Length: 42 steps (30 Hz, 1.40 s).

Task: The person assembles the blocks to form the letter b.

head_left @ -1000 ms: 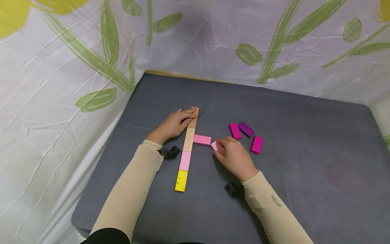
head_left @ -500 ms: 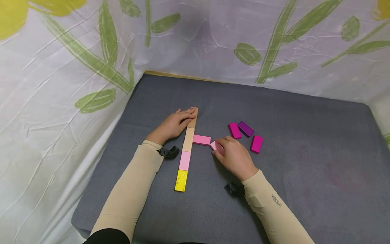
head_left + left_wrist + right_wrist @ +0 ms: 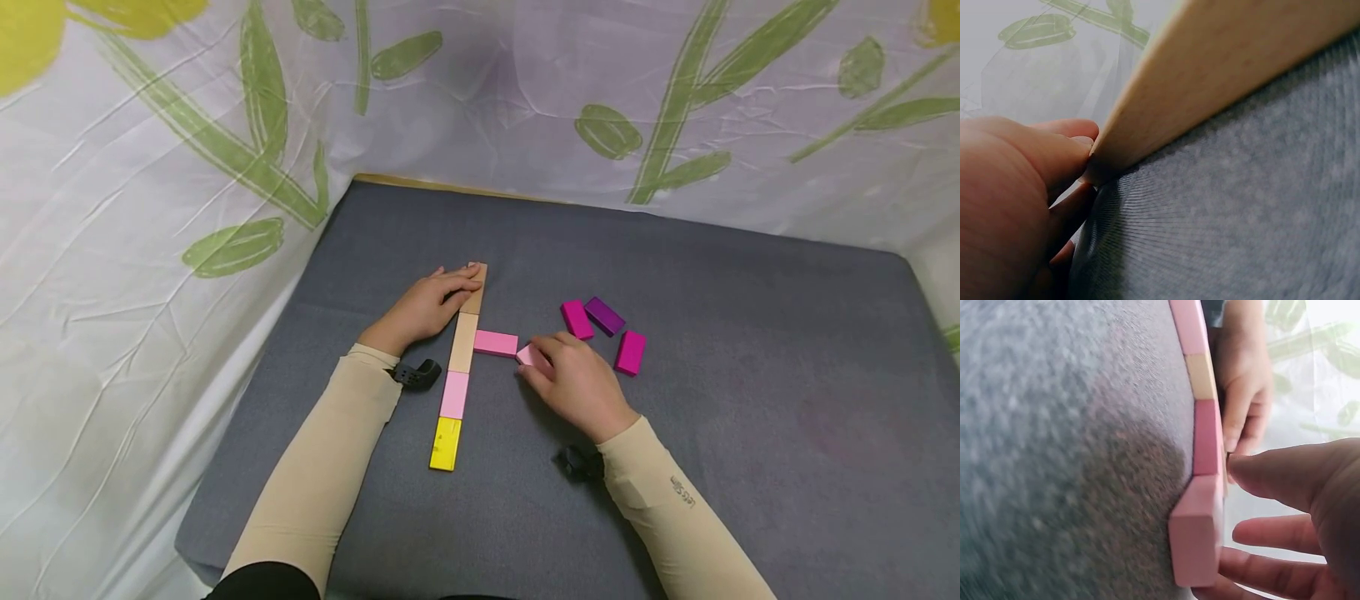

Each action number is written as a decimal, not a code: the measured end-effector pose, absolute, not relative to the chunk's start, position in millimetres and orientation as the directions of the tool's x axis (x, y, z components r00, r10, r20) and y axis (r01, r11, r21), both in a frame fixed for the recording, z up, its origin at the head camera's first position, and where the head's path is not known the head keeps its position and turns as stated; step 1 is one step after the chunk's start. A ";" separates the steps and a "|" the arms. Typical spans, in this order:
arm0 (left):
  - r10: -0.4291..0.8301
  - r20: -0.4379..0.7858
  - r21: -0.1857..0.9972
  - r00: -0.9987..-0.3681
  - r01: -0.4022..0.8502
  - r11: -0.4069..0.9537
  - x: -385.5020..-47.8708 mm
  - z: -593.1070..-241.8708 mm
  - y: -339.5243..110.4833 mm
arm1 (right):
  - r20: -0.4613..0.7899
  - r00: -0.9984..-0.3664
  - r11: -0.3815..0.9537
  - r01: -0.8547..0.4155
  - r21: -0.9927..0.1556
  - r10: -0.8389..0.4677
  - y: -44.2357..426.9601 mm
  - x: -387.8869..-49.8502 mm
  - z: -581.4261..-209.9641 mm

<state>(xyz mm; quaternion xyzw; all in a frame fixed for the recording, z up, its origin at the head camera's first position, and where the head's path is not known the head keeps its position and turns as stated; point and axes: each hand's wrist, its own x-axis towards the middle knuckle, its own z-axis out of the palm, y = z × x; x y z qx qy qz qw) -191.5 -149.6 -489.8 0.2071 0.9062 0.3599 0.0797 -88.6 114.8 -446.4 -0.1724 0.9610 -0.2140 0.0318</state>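
Observation:
My left hand [image 3: 423, 310] lies at the far end of a row of blocks, its fingers stretched over a tan block [image 3: 473, 298]. In the left wrist view, the thumb and a fingertip touch the wooden block's [image 3: 1210, 69] end. After it in line come a beige block [image 3: 463, 343], a light pink block [image 3: 454, 394] and a yellow block [image 3: 446, 443]. A pink block [image 3: 496, 342] juts right from the beige one. At its right end, my right hand [image 3: 579, 385] holds another light pink block [image 3: 1194, 534], set at an angle and partly hidden by the fingers.
Beyond the right hand lie two magenta blocks [image 3: 631, 353] and a purple block [image 3: 604, 316]. Dark grey cloth covers the table [image 3: 750, 375]. A white curtain [image 3: 487, 100] with painted green leaves hangs behind and on the left.
Both hands and all the blocks hold nearly the same places. The head view has shifted very slightly.

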 end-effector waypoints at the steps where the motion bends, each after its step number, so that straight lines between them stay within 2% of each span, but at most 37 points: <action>1: 0.432 0.005 0.687 -0.902 0.317 0.654 -191.6 -489.4 -149.8 | 0.022 -0.938 0.845 -0.321 -0.427 -0.345 115.7 -89.2 -445.9; 14: 0.427 0.018 0.692 -0.904 0.319 0.648 -191.3 -486.1 -153.5 | 0.091 -0.946 0.829 -0.316 -0.461 -0.310 132.4 -102.1 -440.4; 22: 0.432 0.029 0.694 -0.902 0.329 0.640 -190.5 -483.2 -155.4 | 0.205 -0.933 0.847 -0.354 -0.396 -0.294 141.7 -110.6 -446.4; 32: 0.432 0.040 0.686 -0.901 0.340 0.644 -193.0 -485.3 -154.5 | 0.170 -0.939 0.894 -0.338 -0.294 -0.299 146.4 -111.8 -449.7; 42: 0.447 0.040 0.687 -0.894 0.349 0.637 -190.3 -488.5 -150.1 | 0.192 -0.926 0.885 -0.370 -0.282 -0.326 156.4 -93.7 -456.9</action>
